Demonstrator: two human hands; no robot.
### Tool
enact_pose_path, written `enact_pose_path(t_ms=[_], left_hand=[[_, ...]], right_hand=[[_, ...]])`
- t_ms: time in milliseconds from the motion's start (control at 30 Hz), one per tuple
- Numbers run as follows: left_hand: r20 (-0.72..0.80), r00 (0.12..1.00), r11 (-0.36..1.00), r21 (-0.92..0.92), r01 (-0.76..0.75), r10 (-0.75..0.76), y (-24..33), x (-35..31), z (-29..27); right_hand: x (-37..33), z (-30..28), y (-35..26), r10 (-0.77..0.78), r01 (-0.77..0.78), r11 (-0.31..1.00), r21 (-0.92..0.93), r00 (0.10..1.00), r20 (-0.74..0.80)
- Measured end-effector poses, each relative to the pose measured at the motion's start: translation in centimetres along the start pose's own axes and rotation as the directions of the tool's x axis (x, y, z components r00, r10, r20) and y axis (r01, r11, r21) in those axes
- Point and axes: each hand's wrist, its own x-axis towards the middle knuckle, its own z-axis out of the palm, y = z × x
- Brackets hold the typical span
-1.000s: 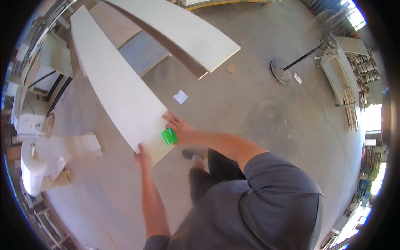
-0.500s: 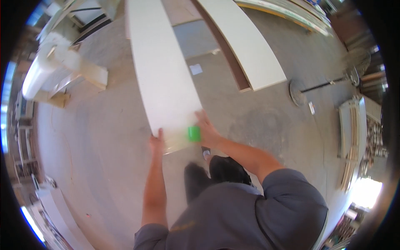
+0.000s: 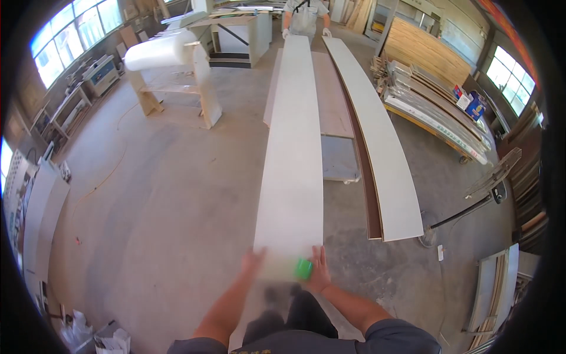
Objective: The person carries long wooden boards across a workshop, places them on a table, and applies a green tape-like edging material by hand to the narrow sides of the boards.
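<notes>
Stretching away over the concrete floor (image 3: 147,200), a long white board (image 3: 293,159) has its near end gripped by the left hand (image 3: 253,262) and the right hand (image 3: 320,268), which also touches a small green object (image 3: 303,269). Another person's gloved hands (image 3: 286,33) hold the far end.

Two bare forearms — no gloves, no watch visible — end in the left hand (image 3: 254,259) and right hand (image 3: 320,268). Grey short sleeves cover the upper arms — dark trousers below.
</notes>
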Motion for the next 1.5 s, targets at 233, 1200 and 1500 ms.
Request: enact_pose_path(t_ms=[233, 1200, 1500], left_hand=[[0.204, 0.972, 0.937, -0.3, 0.178, -0.119, -6.3, -17.6, -2.5], [-0.084, 0.994, 0.993, -0.084, -0.082, 0.074, -14.3, -31.1, -4.2], [-0.009, 1.0, 0.997, -0.068, 0.027, -0.028, -21.0, -45.0, -2.8]], right_hand=[[-16.5, 3.8, -6.1, 0.011, 0.013, 0.978, 0.206, 0.994, -0.113], [-27.6, -0.9, -15.1, 0.028, -0.007, 0.973, 0.23, 0.996, -0.09], [-44.6, -15.3, -21.4, 0.056, -0.155, 0.806, 0.572, 0.981, 0.187]])
